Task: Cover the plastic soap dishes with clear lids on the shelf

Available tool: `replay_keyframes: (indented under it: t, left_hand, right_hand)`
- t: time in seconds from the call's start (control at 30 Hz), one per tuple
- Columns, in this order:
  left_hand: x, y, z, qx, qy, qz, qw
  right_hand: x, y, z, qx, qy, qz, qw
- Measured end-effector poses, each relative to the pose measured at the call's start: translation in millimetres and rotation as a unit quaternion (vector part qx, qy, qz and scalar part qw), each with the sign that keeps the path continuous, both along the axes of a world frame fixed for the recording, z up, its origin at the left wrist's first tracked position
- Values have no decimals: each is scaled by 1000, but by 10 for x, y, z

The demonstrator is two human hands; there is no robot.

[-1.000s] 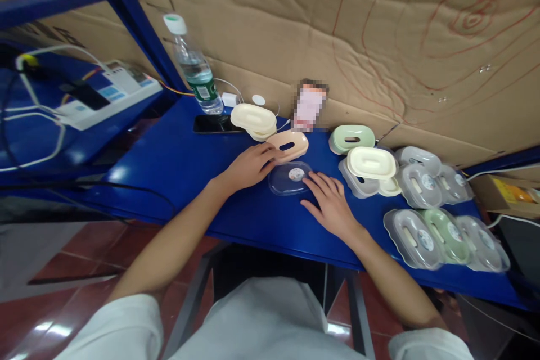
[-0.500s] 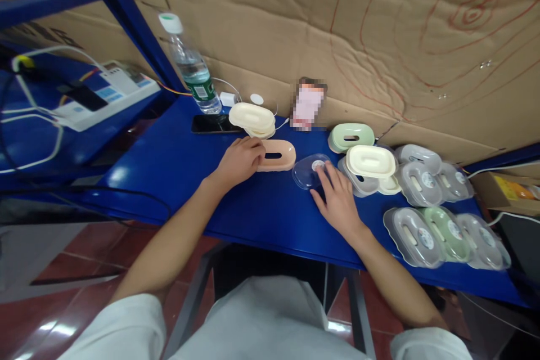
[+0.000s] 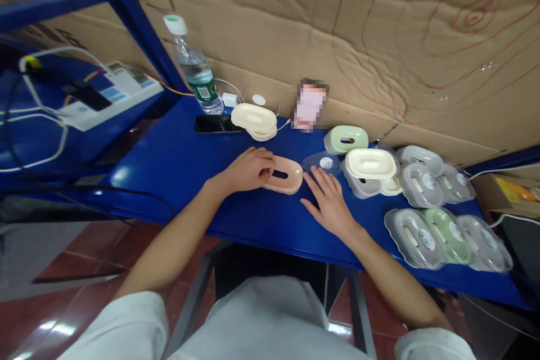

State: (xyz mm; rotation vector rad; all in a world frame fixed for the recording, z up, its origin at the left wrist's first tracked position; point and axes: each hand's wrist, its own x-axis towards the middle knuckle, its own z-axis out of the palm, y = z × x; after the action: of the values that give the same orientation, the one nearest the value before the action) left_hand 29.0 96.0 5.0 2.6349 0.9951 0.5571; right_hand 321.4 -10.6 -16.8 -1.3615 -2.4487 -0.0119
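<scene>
My left hand (image 3: 252, 170) is closed on the left end of a peach oval plastic dish (image 3: 291, 179) with a slot in its middle, lying on the blue table (image 3: 253, 216). My right hand (image 3: 329, 202) is open, palm down, fingers spread at the near edge of a clear plastic cover (image 3: 314, 163) with a round sticker. Its fingertips lie close to the dish's right end; whether they touch the cover I cannot tell. Behind them stands a green slotted dish (image 3: 348, 139). To the right, a cream oval tray (image 3: 371, 163) rests on a grey dish (image 3: 366, 187).
Several clear-covered grey and green dishes (image 3: 449, 233) line the table's right end. Cream oval pieces (image 3: 255, 118), a water bottle (image 3: 201, 81) and a dark phone (image 3: 217, 124) stand or lie at the back left. A blurred-out phone (image 3: 310, 106) leans against the cardboard wall (image 3: 270, 22).
My left hand has brought the peach dish nearer to me and slightly right. My right hand has shifted slightly left and down, and the clear cover now lies farther back and right.
</scene>
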Motion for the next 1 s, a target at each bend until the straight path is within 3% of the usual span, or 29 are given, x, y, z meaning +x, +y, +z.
replay_keyframes:
  t: [0.17,0.43,0.53,0.63,0.73,0.83,0.9,1.0]
  left_hand:
    - [72,-31,-14,5,-44,9,999]
    - [-120,345,-152,83,-47,213,972]
    - [-212,488,-209,76,-29,244,966]
    - [-283,493,-175,75,-30,242,967]
    - [-346,331,-49,72,-25,224,972]
    - [-387,-23,59,80,-29,198,976]
    - [-373,-345,59,102,-42,169,979]
    - [-253,-825,-61,89,-42,113,989]
  right_hand:
    - [-74,-34,32,-13,-13,91,996]
    - [-51,-17,40,4,46,88,995]
    - [-57,-26,40,9,76,93,993]
    - [-68,-30,36,-3,137,95,986]
    - [-60,-22,43,-10,196,79,977]
    - [-23,-6,77,14,255,39,966]
    - [7,-1,112,39,282,4,959]
    - [28,-13,161,52,293,-20,955]
